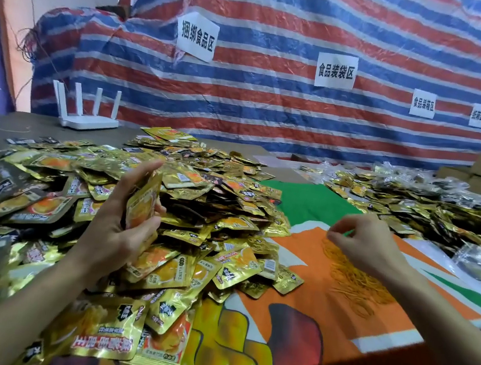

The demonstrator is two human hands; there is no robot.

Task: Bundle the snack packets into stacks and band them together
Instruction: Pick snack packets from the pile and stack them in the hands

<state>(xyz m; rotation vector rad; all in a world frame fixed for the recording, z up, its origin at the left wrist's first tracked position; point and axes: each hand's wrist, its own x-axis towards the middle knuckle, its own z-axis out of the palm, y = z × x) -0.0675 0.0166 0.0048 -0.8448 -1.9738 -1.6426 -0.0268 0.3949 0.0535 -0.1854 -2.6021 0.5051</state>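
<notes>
**Operator body: two bare hands, two bare forearms.**

Left hand and right hand are bare: fingers, knuckles and the visible palm surface show skin only. Directly behind each grip the wrist is bare, and skin runs unbroken from the heel of the hand into the arm. Left forearm and right forearm are bare from the wrist back to the frame edge. Fingertips at the front of the right grip are blurred; nail detail cannot be read on either hand.
</notes>
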